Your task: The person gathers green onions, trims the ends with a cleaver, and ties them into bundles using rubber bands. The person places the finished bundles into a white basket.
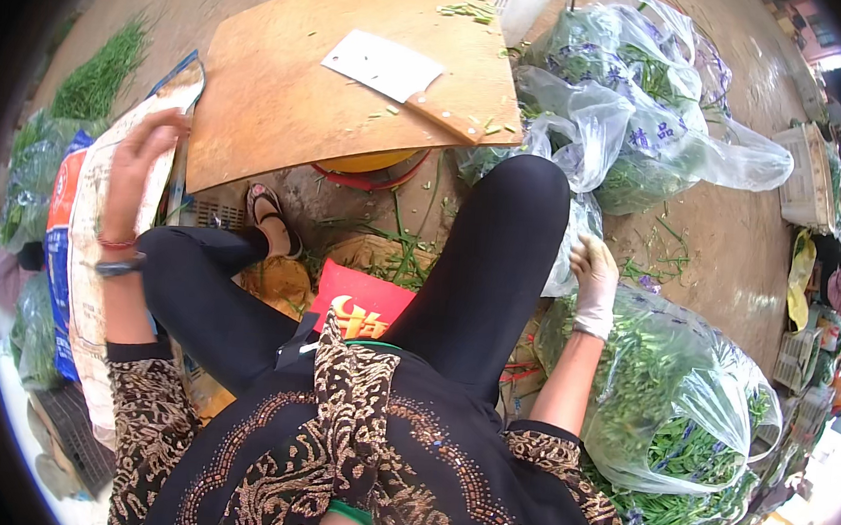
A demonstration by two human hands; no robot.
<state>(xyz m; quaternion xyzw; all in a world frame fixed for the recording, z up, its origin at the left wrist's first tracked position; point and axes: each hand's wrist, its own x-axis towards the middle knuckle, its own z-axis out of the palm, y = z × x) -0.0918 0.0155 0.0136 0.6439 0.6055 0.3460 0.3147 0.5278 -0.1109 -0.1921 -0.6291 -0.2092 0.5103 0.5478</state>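
Observation:
My left hand [147, 148] is bare and slightly blurred, raised over the upper edge of a white woven sack [112, 175]. Its fingers are apart, with nothing visible in them. My right hand [595, 278] wears a thin white glove, its fingers curled, beside my knee and against the edge of a clear plastic bag [569, 251]; whether it grips the plastic is unclear. Before me is a wooden board [271, 98]. On it lies a cleaver with a broad blade [379, 63] and a wooden handle [445, 118], among cut green stem pieces [471, 8].
Clear bags of green vegetables [622, 94] stand right of the board, with another bag [646, 381] behind my right hand. Long greens [101, 68] are piled at left. A white plastic crate [522, 10] stands beyond the board. A red cushion [359, 298] shows between my legs.

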